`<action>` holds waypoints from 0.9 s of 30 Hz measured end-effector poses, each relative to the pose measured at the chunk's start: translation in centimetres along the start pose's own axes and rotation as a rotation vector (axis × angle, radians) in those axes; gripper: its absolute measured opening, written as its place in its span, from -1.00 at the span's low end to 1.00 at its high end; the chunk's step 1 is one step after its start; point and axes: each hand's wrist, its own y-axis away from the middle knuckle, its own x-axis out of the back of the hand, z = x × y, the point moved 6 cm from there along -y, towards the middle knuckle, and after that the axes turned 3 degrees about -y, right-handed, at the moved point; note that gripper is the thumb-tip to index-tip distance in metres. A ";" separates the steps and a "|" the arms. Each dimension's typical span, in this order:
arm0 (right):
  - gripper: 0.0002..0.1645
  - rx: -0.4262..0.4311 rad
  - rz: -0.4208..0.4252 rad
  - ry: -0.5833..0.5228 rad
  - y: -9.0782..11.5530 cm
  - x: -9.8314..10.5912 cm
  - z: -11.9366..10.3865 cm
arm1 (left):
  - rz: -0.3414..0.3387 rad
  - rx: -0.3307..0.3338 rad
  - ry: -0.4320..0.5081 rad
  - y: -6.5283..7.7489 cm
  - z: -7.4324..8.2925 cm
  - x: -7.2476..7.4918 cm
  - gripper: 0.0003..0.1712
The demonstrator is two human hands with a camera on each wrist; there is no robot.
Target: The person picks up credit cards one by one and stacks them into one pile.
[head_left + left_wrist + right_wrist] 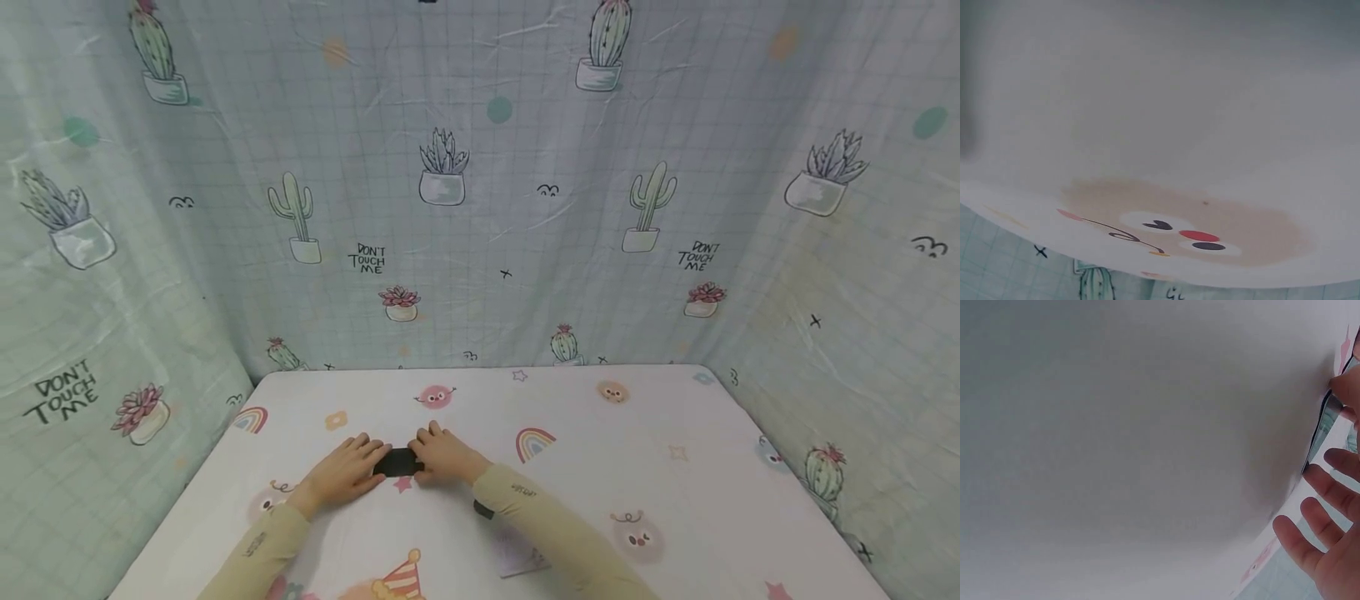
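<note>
A dark, flat, rectangular phone (397, 462) lies low over the left-middle part of the table, its long side running left to right. My left hand (345, 475) holds its left end, fingers on the far edge and thumb on the near one. At the right end, my right hand (446, 457) grips it in the same way and covers that end. The right wrist view catches the phone's thin, glossy side (1327, 425) at the frame's right edge, with several spread fingers (1297, 544) below it. Neither hand nor phone appears in the left wrist view.
A white cloth with cartoon prints covers the table (585, 483). A pale purple flat item (517, 558) lies under the right forearm, partly hidden by the sleeve. A small black piece (483, 508) shows at the right wrist. Cactus-printed curtains (480, 250) enclose the back and sides.
</note>
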 end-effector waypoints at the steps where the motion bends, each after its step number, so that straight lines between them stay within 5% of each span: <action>1: -0.44 -0.004 0.004 0.007 0.0 -0.2 0.0 | -0.008 0.004 -0.001 0.0 0.0 0.0 -0.44; 7: -0.39 -0.024 0.022 0.038 -0.2 -0.8 0.1 | -0.052 0.028 0.005 -0.1 0.3 -0.2 -0.42; 17: -0.39 -0.063 -0.029 -0.022 -0.2 -0.2 0.3 | -0.003 0.010 -0.020 -0.7 0.4 -0.7 -0.40; 27: -0.42 -0.093 -0.062 -0.078 -0.2 0.0 0.4 | -0.102 0.049 -0.014 -1.2 0.7 -1.3 -0.40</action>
